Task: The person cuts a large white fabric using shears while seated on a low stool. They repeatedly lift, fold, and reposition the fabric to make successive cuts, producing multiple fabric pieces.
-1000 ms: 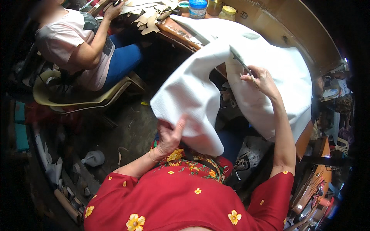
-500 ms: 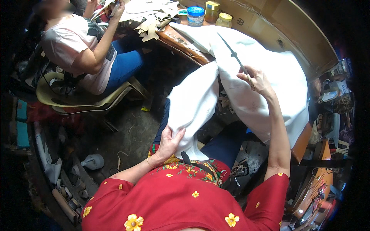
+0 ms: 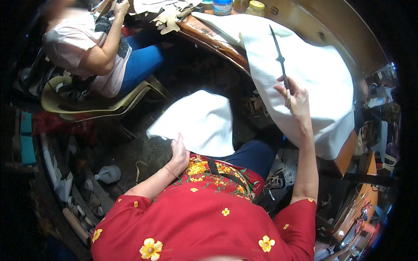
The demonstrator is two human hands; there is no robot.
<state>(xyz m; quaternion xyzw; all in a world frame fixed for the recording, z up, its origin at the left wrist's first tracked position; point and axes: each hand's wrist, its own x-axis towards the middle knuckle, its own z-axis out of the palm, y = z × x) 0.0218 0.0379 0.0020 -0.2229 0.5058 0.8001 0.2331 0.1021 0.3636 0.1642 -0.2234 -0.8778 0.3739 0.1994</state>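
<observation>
My left hand (image 3: 178, 157) grips the edge of a loose white sheet piece (image 3: 198, 119), thumb on top, just over my lap. The piece stands apart from a larger white sheet (image 3: 313, 82) that drapes over the table at the right. In my right hand (image 3: 298, 98) is a pair of long dark scissors (image 3: 280, 58), fingers round the handles. Their blades look closed and point away from me, above the large sheet. Whether the sheets are leather or cloth I cannot tell.
A co-worker (image 3: 93, 56) sits on a yellowish chair (image 3: 65, 106) at the far left. Cut scraps (image 3: 167, 19) and lidded jars (image 3: 222, 6) stand on the brown table (image 3: 213, 41). A cardboard panel (image 3: 322, 32) rises behind. A plastic jug (image 3: 108, 174) lies on the cluttered floor.
The smaller white piece has come away from the large sheet and swung left with my left hand. My right hand has lifted the scissors slightly, and they point more steeply away.
</observation>
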